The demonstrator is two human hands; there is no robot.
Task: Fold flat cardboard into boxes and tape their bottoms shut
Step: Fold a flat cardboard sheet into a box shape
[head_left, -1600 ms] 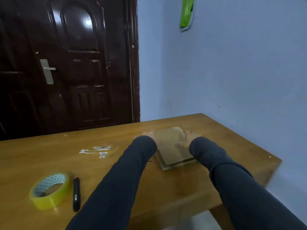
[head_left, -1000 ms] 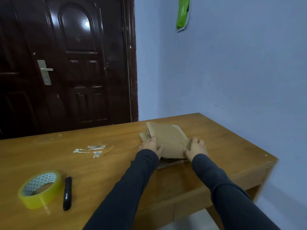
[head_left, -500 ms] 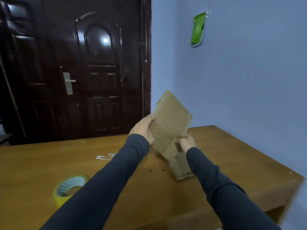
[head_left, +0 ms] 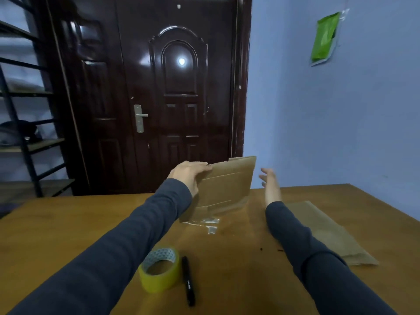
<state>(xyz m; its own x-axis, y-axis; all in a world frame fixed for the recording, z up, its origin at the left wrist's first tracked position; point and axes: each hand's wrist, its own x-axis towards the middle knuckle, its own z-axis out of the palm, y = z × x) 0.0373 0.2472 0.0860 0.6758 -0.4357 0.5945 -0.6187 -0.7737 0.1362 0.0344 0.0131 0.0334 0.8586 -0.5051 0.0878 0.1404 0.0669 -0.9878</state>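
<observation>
A flat brown cardboard box blank (head_left: 227, 185) stands upright above the middle of the wooden table (head_left: 68, 223). My left hand (head_left: 188, 173) grips its upper left edge. Just right of the blank, my right hand (head_left: 270, 185) hovers with fingers spread, touching nothing. A stack of flat cardboard (head_left: 327, 233) lies on the table at the right, partly under my right forearm. A roll of yellow-rimmed tape (head_left: 159, 269) sits near the front, with a black marker (head_left: 188, 280) beside it.
Scraps of clear tape (head_left: 206, 223) stick to the table below the held blank. A dark door (head_left: 172, 94) stands behind the table, a metal shelf rack (head_left: 20, 110) at the far left, and a blue wall at the right.
I lifted one blank off the stack and carried it left to the table's middle. My right hand has let go of it. The view has shifted left.
</observation>
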